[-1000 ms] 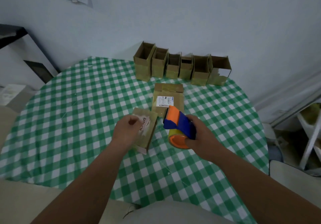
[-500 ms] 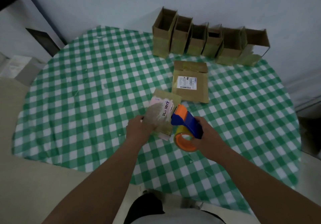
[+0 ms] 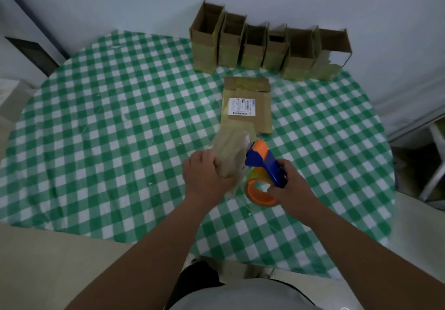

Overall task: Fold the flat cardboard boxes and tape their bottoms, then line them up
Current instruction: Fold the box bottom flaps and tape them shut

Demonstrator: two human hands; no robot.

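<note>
Item: my left hand point(image 3: 204, 177), fingers curled round the box in hand point(image 3: 232, 152), now lifted off the checked surface point(image 3: 96, 117); it looks blurred, perhaps turning. My right hand point(image 3: 292, 187) grips the tape dispenser point(image 3: 263, 165), closed in against it. Taping next; finished row point(image 3: 267, 47) waits behind.

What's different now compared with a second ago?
The left hand has lifted the small box off the table; the right hand has brought the tape dispenser against it. The flat labelled box and the row of folded boxes stayed put.
</note>
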